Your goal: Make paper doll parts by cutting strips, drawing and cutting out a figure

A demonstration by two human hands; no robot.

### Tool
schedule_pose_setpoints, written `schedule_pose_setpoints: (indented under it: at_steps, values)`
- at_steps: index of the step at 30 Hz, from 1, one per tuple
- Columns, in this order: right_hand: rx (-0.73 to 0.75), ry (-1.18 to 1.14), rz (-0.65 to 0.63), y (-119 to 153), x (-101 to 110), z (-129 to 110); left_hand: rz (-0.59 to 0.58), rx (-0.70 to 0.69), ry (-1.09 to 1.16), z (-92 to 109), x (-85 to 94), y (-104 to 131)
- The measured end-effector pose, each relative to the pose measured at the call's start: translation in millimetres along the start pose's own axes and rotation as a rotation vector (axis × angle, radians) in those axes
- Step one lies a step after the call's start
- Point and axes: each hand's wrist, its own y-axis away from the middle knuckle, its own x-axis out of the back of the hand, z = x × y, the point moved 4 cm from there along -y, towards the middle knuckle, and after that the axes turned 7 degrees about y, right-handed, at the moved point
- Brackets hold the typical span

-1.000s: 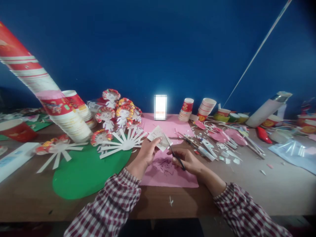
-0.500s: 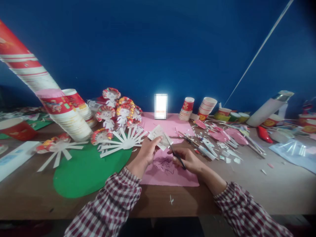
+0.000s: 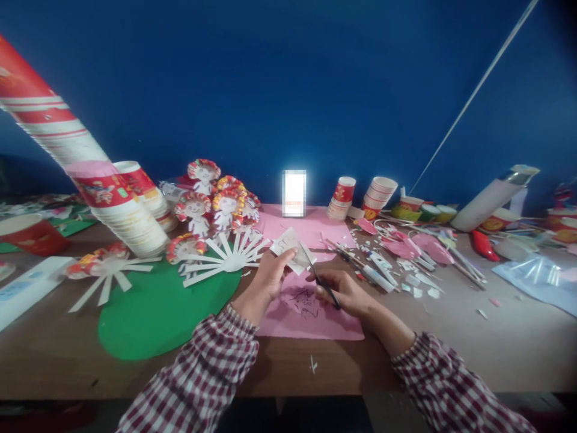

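Observation:
My left hand (image 3: 271,275) pinches a small white piece of paper (image 3: 298,260) with dark drawn lines, thumb on top. My right hand (image 3: 343,293) is closed round a pair of dark-handled scissors (image 3: 330,291). The scissors' blades point up and left, at the right edge of the white paper; how far apart they are I cannot tell. Both hands are above a pink sheet (image 3: 333,328) with dark scribbled marks. Left of my left hand, a white paper fan of cut strips (image 3: 231,263) lies partly over a green rounded sheet (image 3: 148,328).
Paper dolls (image 3: 196,210) with red and yellow frilled heads stand behind the fan. Tall stacks of paper cups (image 3: 119,207) lean at the left, and shorter cup stacks (image 3: 341,195) stand at the back. Paper scraps (image 3: 412,280), brushes and pink pieces litter the right side.

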Motion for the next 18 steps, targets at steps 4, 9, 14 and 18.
schedule_pose_setpoints:
  at_steps: [4, 9, 14, 18]
  values:
    - [0.01, 0.005, -0.003, 0.3, 0.1, 0.5, -0.016, -0.002, 0.017, 0.9, -2.7, 1.2]
    - [-0.002, -0.021, -0.014, 0.5, -0.8, 1.3, -0.033, 0.004, 0.027, 2.2, -5.3, 3.6]
    - [-0.014, -0.011, -0.011, 0.5, -0.9, 0.9, -0.02, 0.008, 0.043, 0.8, -4.3, 2.4]
    - [-0.013, -0.026, -0.013, 0.6, -1.1, 1.7, 0.001, 0.017, 0.049, -0.7, -2.3, 1.2]
